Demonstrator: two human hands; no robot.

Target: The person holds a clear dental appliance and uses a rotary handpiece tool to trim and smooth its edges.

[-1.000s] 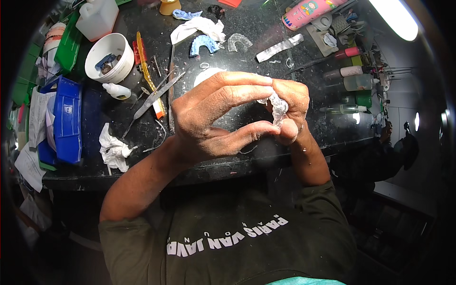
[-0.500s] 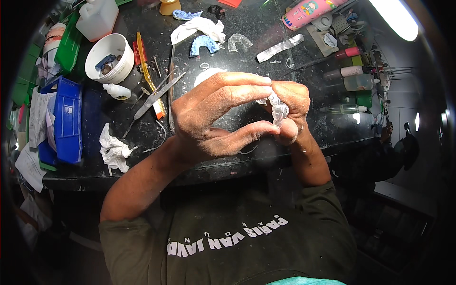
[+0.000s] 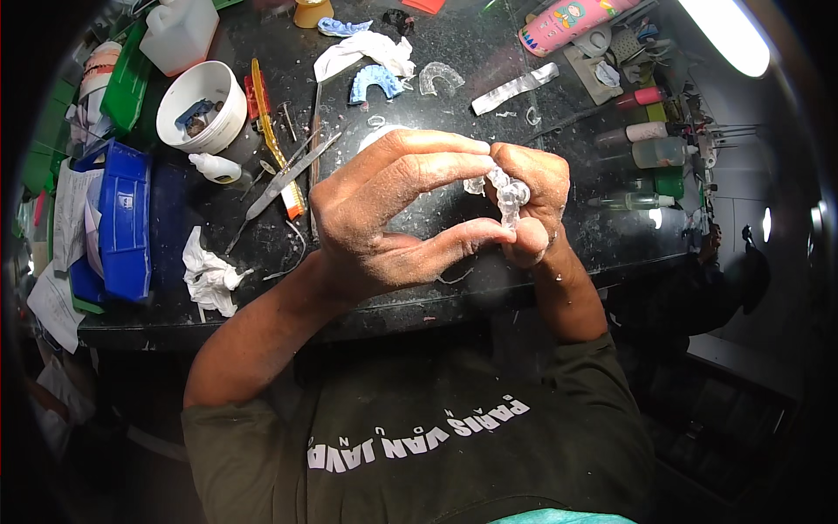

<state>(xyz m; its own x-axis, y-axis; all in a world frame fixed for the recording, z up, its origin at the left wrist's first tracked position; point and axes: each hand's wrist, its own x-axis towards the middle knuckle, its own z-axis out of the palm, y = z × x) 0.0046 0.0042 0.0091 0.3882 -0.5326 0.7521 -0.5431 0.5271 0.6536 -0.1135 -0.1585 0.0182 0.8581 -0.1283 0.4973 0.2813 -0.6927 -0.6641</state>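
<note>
Both hands are raised over the middle of the dark bench's near half. My left hand (image 3: 384, 218) is curved into a wide C, its fingertips and thumb tip closed on a clear plastic dental tray (image 3: 508, 199) with a bumpy, tooth-shaped surface. My right hand (image 3: 532, 188) is closed around the same tray from the right, its thumb below it and its other fingers partly hidden. Beyond them lie a blue dental arch mould (image 3: 369, 80), a second clear tray (image 3: 441, 75) and a crumpled white cloth (image 3: 362, 54).
At left are a blue bin (image 3: 122, 227) with papers, a white tub (image 3: 201, 109), a small white bottle (image 3: 212, 166), metal tools (image 3: 279, 183) and crumpled tissue (image 3: 209, 271). A pink bottle (image 3: 563, 26), a white strip (image 3: 515, 86) and several bottles (image 3: 655, 150) occupy the right. The bench edge (image 3: 140, 325) runs below my hands.
My hands and the clear tray have shifted very slightly up and to the left, and a little more of the tray's far end shows. Both hands keep their hold.
</note>
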